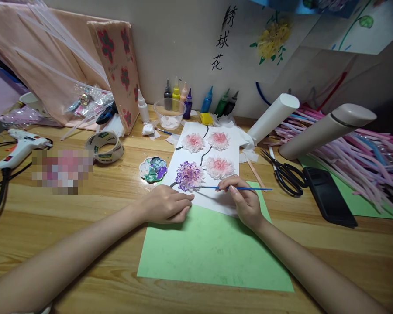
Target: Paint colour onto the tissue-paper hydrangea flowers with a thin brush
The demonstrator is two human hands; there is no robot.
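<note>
My right hand (pixel 244 201) pinches a thin blue paintbrush (pixel 260 189), held nearly level with its tip pointing left. That tip is at the lower right edge of a ruffled flower (pixel 188 175) with purple-painted petals. Several ruffled flowers, the others pink and white, sit on a white sheet of paper (pixel 216 203) with dark stem lines. Resting on the paper's lower left edge is my left hand (pixel 165 203), index finger extended, the others partly curled, nothing visible in it. Under the white sheet lies a green sheet (pixel 212 253). A flower-shaped paint palette (pixel 153 169) stands left of the paper.
Paint bottles (pixel 188 104) and a clear plastic cup (pixel 169 117) line the wall. To the right are scissors (pixel 286 174), a black phone (pixel 329 196), a white cylinder (pixel 275 117) and pipe cleaners (pixel 356 157). A tape roll (pixel 105 147) and glue gun (pixel 22 146) lie left.
</note>
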